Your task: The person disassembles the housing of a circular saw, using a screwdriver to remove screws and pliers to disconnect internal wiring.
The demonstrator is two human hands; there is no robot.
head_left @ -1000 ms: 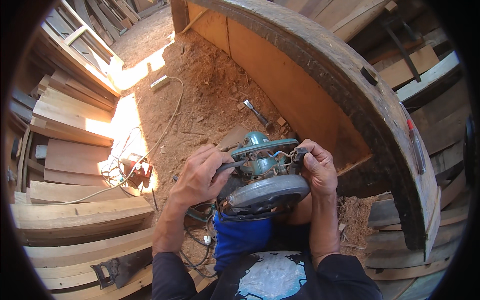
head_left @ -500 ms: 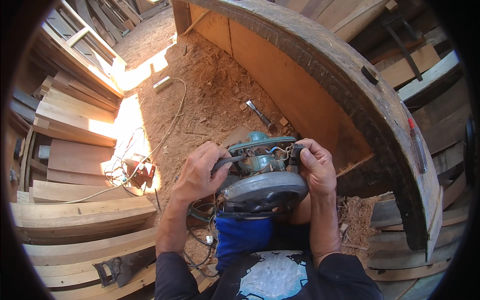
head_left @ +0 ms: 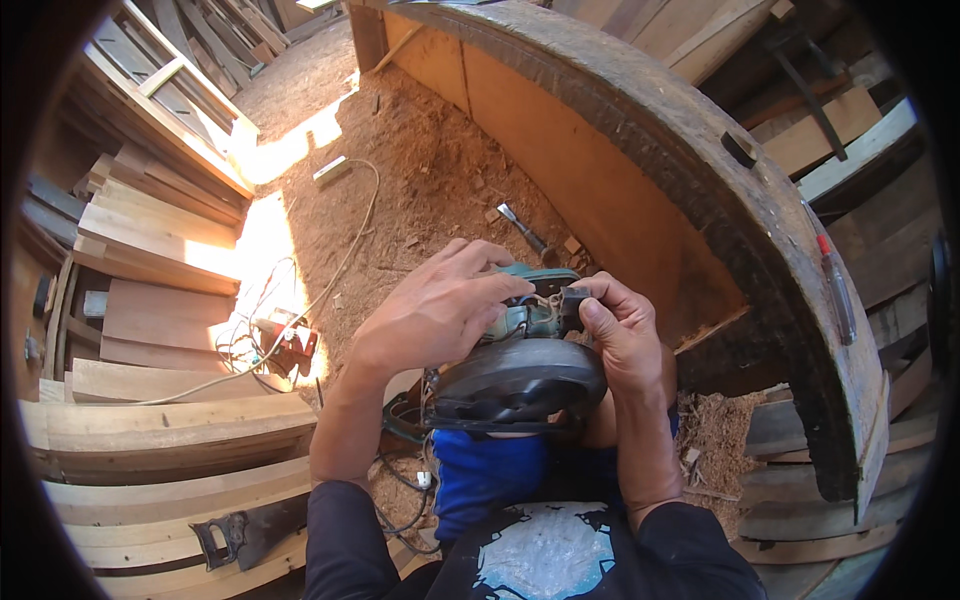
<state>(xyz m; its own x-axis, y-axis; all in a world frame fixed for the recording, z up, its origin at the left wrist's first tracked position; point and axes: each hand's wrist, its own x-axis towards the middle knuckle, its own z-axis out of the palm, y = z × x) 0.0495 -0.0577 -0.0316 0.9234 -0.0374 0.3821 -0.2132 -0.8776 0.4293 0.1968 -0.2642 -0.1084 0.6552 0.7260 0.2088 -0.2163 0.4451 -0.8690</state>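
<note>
Handling a circular saw (head_left: 505,385), its teal housing (head_left: 515,322) opened and wires (head_left: 549,298) bared, a person (head_left: 545,552) works beside a curved-edged wooden structure (head_left: 640,112); the saw is between both hands, just above the blue shorts (head_left: 485,482), its dark rounded guard (head_left: 520,358) toward the wearer; the right hand (head_left: 628,328) pinches a small black part (head_left: 574,306) between thumb and fingertips, next to the wires; the left hand (head_left: 425,308) arches across the housing from the other side, fingers stretched forward, though from where I stand I cannot tell whether they grip anything; beyond the saw, a chisel (head_left: 527,232) lies on the shaving-strewn floor (head_left: 420,150), near the structure's orange panel (head_left: 600,225); farther off lies a pale power strip (head_left: 331,170) with its cord (head_left: 345,262); at left, a handsaw (head_left: 258,532) rests on planks (head_left: 175,430); at right, a slim red-and-grey tool (head_left: 836,295) lies along the structure's worn edge, apart from a black block (head_left: 739,148).
</note>
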